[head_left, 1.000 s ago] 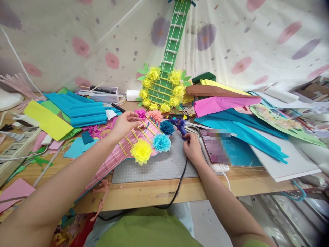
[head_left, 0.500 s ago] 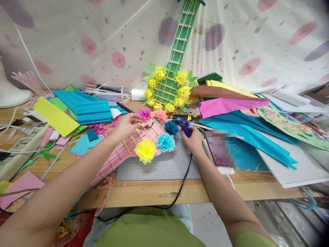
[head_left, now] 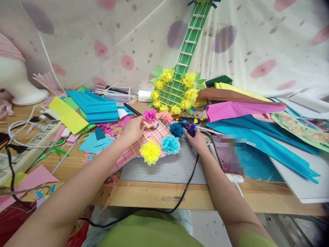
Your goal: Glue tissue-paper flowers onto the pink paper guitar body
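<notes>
Pink guitar | left hand bent its fingers at the rim, grip unclear | right hand gripped glue gun beside dark blue flower | guitar lay partly on mat | judged step: gun handling; next move called for nozzle clear of petals

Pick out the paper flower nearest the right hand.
The dark blue flower, at the pink guitar's right edge beside the right hand; the other flowers on that guitar all lie farther from it.
</notes>
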Motion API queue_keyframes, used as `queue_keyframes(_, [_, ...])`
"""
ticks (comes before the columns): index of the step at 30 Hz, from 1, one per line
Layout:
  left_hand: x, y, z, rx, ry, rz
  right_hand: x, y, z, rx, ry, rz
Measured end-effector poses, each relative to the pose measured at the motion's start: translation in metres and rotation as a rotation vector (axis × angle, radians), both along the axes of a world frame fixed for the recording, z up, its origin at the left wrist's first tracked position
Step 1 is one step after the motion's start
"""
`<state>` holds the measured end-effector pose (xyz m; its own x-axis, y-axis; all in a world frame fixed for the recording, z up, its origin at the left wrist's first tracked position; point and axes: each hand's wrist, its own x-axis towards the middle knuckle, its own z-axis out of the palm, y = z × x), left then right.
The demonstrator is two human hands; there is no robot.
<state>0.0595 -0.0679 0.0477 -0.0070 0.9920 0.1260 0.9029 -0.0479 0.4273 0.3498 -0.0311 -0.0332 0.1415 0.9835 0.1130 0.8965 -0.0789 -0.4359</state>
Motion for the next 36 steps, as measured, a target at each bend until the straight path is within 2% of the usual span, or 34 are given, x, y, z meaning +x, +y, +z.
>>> queue_keyframes(4, [0.005, 0.002, -0.005, -0.008, 0.183, -0.09, 0.002, -0.003, -0.001, -0.047, 0.011, -0.022])
queue_keyframes(7, [0.01, 0.003, -0.004, -0.007, 0.211, -0.123, 0.002, -0.003, -0.001, -0.058, -0.017, -0.034])
queue_keyframes(12, [0.02, 0.012, -0.001, -0.015, 0.139, -0.035, 0.0, -0.003, -0.001, -0.063, -0.024, -0.056])
queue_keyframes(17, [0.027, 0.018, -0.005, -0.071, 0.143, -0.024, 0.0, -0.004, -0.001, -0.051, 0.006, -0.058])
queue_keyframes(22, [0.026, 0.019, -0.008, -0.039, 0.072, 0.037, 0.001, -0.004, -0.003, -0.015, 0.043, -0.053])
queue_keyframes(31, [0.018, 0.009, -0.003, -0.019, -0.087, 0.154, 0.0, -0.006, 0.001, -0.046, 0.025, -0.049])
queue_keyframes(36, [0.019, 0.002, -0.003, -0.008, -0.132, 0.201, 0.004, -0.01, 0.002, 0.007, 0.058, -0.008])
